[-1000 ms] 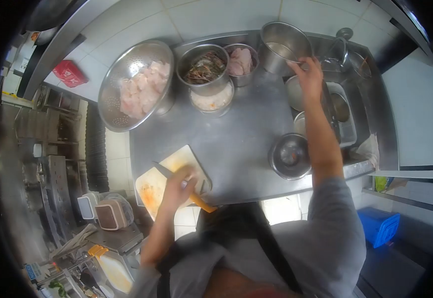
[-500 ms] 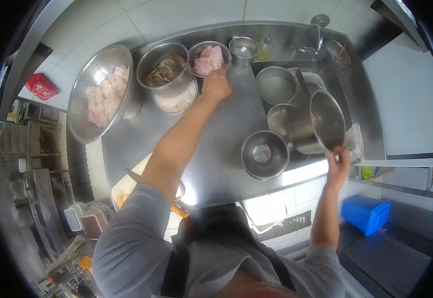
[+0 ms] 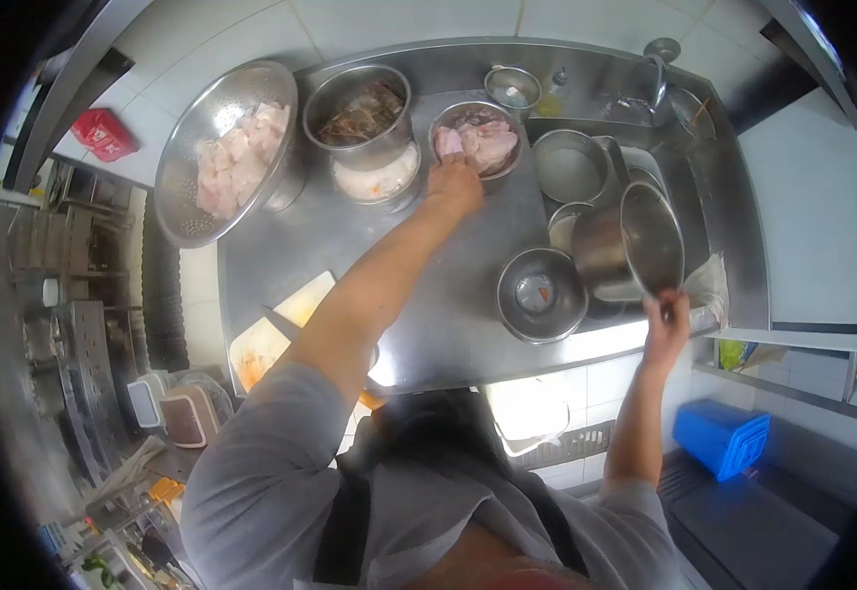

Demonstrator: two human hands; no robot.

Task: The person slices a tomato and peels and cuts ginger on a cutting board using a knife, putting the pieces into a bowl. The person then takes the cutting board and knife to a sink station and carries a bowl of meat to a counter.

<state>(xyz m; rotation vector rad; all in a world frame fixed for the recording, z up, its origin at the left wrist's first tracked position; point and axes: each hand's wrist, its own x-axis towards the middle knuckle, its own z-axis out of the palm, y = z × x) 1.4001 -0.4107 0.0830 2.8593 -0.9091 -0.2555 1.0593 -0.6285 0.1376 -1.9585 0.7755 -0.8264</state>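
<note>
My left hand [image 3: 456, 185] is closed on the near rim of a metal bowl [image 3: 519, 162] with pieces of raw pink meat [image 3: 485, 146] in it. Some of its fingertips are hidden at the rim. On the right, my right hand [image 3: 669, 317] grips the edge of a deep steel pot [image 3: 600, 251]. The pot lies tilted on its side over the sink, its mouth turned to the right. Just left of the pot, a small steel bowl [image 3: 541, 320] stands on the counter with a little orange piece inside.
A large colander [image 3: 177, 197] of pale meat chunks leans at the back left. Beside it, a pot [image 3: 357, 152] of dark contents sits on a container of white stuff [image 3: 374, 182]. A knife [image 3: 279, 322] lies on a cutting board [image 3: 251, 344]. More pots [image 3: 571, 167] stand in the sink under a faucet [image 3: 658, 84].
The meat bowl has come nearer and to the right, away from the stacked pots, with my left hand on it. My right hand still holds the tilted pot. The view has shifted slightly.
</note>
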